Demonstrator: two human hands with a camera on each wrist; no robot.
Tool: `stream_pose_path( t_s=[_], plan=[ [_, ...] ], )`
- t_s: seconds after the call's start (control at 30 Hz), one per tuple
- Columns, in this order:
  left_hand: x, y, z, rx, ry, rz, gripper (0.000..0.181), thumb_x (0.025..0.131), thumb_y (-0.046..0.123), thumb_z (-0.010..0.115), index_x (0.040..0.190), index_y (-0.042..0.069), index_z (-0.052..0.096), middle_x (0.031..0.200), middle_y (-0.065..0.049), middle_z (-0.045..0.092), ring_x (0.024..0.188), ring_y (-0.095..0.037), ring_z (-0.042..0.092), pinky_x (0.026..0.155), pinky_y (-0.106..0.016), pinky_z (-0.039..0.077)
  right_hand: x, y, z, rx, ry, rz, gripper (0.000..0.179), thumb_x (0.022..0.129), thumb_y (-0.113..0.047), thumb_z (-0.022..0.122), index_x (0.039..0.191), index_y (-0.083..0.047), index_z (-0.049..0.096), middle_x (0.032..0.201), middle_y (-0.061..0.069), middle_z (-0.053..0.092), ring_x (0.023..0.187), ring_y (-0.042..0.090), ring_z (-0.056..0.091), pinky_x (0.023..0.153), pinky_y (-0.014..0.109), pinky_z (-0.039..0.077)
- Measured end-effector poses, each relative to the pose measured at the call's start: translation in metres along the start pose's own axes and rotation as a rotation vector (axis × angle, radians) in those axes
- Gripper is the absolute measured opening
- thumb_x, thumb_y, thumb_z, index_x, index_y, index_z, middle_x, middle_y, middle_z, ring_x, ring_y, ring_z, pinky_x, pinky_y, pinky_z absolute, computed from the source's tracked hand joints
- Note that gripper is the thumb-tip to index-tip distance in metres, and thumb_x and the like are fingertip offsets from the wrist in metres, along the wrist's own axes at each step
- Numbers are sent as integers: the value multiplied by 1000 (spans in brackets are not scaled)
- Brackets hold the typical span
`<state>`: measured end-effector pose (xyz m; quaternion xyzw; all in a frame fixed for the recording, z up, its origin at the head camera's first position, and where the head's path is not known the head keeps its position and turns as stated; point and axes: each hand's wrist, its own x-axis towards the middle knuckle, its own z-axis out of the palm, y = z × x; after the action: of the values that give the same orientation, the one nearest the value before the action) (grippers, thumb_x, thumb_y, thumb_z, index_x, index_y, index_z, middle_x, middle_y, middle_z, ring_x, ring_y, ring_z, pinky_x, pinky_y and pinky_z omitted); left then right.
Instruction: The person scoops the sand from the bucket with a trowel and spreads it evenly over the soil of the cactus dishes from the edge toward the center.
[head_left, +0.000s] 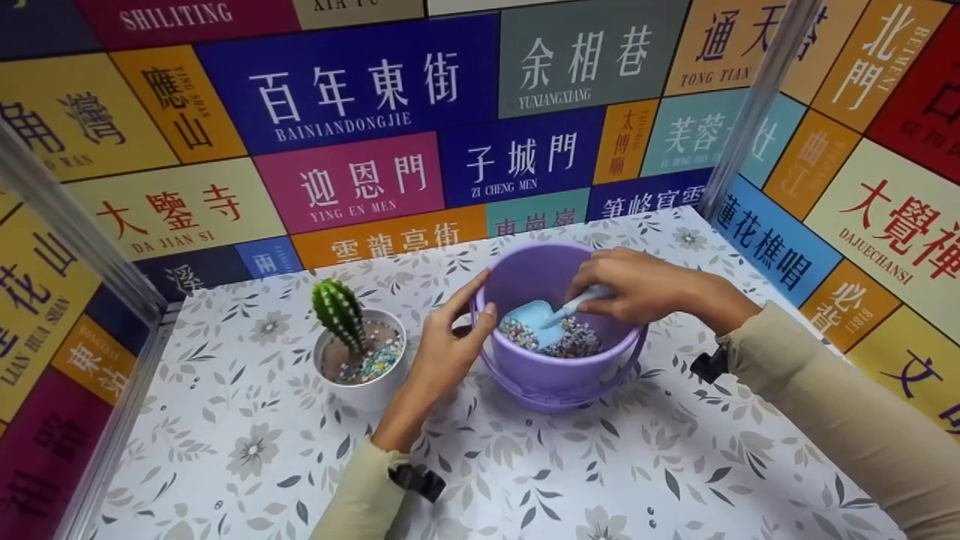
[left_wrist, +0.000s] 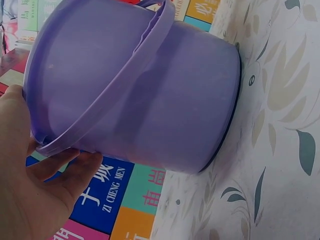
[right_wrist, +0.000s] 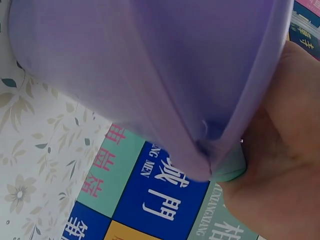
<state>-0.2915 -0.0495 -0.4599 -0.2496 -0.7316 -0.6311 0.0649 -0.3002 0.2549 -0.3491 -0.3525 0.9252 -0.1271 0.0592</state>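
1. Gripped a light-blue scoop in the right hand, with fingers closed snugly round it, at the purple bucket's two o'clock!
2. Had it blade-down among multicolored pebbles inside, toward eight o'clock.
3. Held the bucket's nine o'clock side with the left hand, with thumb spread from bent fingers.
4. Had that bucket upright on the floral tablecloth.
5. Spotted a cactus in a white pot, nine o'clock from the bucket.

The table has a white surface patterned with grey and beige flowers and leaves. A purple bucket and a white pot stand upright on it, apart.
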Motion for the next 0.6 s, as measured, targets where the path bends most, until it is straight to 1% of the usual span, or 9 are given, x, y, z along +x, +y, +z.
stream_pose_path(
  t_s=[0.1, 0.27, 0.47, 0.6],
  plan=[
    [0, 0, 0, 2, -1, 1, 54, 109, 32, 68, 161, 25, 54, 162, -1, 57, 139, -24, 65, 104, -38, 63, -3, 3, -1, 12, 24, -10, 18, 101, -17, 75, 117, -19, 83, 114, -1, 79, 114, 25, 69, 105, 54, 55],
    [1, 0, 0, -10, -6, 1, 55, 109, 32, 67, 161, 24, 53, 162, -5, 58, 136, -27, 67, 101, -36, 63, -6, 5, -1, 22, 55, -13, 20, 101, -16, 75, 119, -18, 83, 115, 1, 79, 114, 25, 69, 103, 52, 54],
    [0, 1, 0, -16, -4, -10, 56, 109, 33, 68, 162, 24, 52, 164, -2, 55, 138, -28, 66, 102, -34, 62, -8, 6, -2, 45, 63, 7, 21, 101, -18, 75, 121, -20, 83, 115, 1, 78, 115, 26, 68, 105, 55, 54],
    [-1, 2, 0, -36, -3, -16, 57, 108, 32, 69, 162, 24, 52, 163, -3, 57, 135, -28, 68, 100, -34, 64, -9, 6, -2, 51, 73, 11, 21, 102, -19, 74, 122, -20, 82, 116, 1, 79, 117, 27, 68, 107, 56, 53]
  ],
)
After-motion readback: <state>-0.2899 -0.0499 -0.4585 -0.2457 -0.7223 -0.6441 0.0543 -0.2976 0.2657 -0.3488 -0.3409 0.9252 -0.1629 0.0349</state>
